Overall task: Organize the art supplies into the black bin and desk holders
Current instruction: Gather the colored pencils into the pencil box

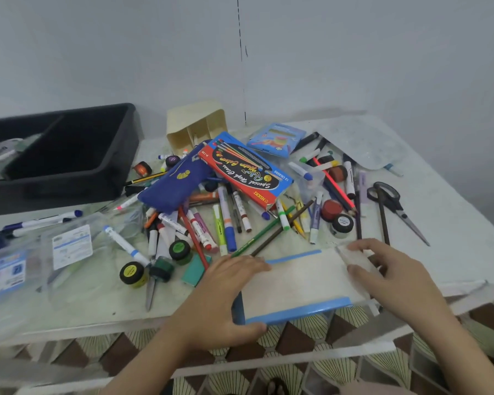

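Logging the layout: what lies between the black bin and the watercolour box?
Head view: a blue pencil case, a black-and-yellow pencil and an orange pot.

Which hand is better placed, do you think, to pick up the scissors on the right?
Probably the right hand: both hold the blue-edged pouch, but those scissors lie just beyond the right, farther from the left hand.

the black bin (57,192) runs off the left edge. print on the clear packets (72,246) is too small to read. a dark green paint jar (161,269) hides the top of the grey blades (151,293). blur hides whether the right hand (391,277) pinches anything.
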The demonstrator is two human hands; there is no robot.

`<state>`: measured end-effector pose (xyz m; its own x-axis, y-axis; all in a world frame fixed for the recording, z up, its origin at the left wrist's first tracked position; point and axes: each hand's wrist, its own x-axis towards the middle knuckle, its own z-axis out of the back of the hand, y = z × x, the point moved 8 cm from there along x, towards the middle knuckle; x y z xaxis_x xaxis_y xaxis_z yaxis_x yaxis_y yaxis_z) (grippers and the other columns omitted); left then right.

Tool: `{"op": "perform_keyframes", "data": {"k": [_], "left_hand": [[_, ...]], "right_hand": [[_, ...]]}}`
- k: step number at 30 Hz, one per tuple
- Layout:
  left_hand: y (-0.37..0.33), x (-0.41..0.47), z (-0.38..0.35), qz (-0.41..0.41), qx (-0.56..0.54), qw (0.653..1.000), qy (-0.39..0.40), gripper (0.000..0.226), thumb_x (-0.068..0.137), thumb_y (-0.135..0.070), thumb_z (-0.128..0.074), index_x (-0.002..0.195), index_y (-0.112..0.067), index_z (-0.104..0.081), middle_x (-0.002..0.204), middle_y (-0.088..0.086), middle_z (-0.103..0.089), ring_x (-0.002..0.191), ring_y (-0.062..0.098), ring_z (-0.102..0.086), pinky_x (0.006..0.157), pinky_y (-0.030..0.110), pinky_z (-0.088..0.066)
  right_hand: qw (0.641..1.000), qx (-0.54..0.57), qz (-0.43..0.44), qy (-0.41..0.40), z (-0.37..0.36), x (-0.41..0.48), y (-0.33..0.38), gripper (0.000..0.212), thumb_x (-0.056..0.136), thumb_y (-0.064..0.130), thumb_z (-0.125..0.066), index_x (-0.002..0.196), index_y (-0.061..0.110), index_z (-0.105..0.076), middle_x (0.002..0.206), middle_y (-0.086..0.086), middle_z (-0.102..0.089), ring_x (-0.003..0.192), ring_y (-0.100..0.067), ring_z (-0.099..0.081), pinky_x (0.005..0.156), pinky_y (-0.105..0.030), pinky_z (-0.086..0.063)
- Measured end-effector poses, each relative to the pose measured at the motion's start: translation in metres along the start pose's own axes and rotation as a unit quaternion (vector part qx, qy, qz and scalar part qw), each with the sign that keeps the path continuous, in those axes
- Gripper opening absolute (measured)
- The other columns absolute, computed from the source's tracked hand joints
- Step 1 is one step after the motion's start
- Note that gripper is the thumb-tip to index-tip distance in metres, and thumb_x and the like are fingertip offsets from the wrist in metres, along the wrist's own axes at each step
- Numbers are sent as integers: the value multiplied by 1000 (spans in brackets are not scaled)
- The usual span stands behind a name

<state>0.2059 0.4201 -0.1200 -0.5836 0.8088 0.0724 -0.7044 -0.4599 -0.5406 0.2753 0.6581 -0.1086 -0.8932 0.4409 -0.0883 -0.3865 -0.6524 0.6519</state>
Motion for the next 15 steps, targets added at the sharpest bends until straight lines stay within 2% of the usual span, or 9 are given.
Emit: {"op": "perform_keyframes", "data": {"k": [3,6,8,11,15], "left_hand": [[6,-1,0,2,31,999,-19,72,74,-61,-57,138,-43,-32,146,-29,-22,135,-12,-11,111,15,0],[13,-2,1,-1,62,997,-37,72,74,-62,-56,139,-40,-34,149,-22,-25,139,-3,-14,116,25,2],[16,-2,1,-6,84,995,-44,73,74,-63,-55,139,-37,-36,151,-20,-25,141,2,-14,116,30,0],[17,-2,2,-13,96,994,-50,71,74,-64,-53,138,-35,-39,150,-18,-27,142,4,-15,116,30,0],[19,-2,4,-19,103,993,-56,71,73,-61,-52,137,-34,-41,149,-16,-30,141,4,-16,116,28,0]], "right_hand": [[998,-47,41,-18,-8,0,3,34,84,29,-64,116,37,-57,88,9,-59,79,-14,-56,68,-32,-44],[989,-108,87,-49,-17,3,3,38,83,26,-65,120,28,-58,103,4,-55,98,-21,-50,77,-30,-37],[983,-119,115,-82,-19,4,3,34,84,30,-61,118,25,-61,110,1,-57,99,-24,-51,79,-32,-37],[974,-128,137,-128,-22,-2,3,41,84,40,-42,117,25,-61,113,0,-59,101,-25,-53,81,-36,-38],[972,-131,133,-144,-34,-8,-2,44,90,38,-34,125,24,-56,128,-9,-51,117,-28,-45,94,-42,-35]]}}
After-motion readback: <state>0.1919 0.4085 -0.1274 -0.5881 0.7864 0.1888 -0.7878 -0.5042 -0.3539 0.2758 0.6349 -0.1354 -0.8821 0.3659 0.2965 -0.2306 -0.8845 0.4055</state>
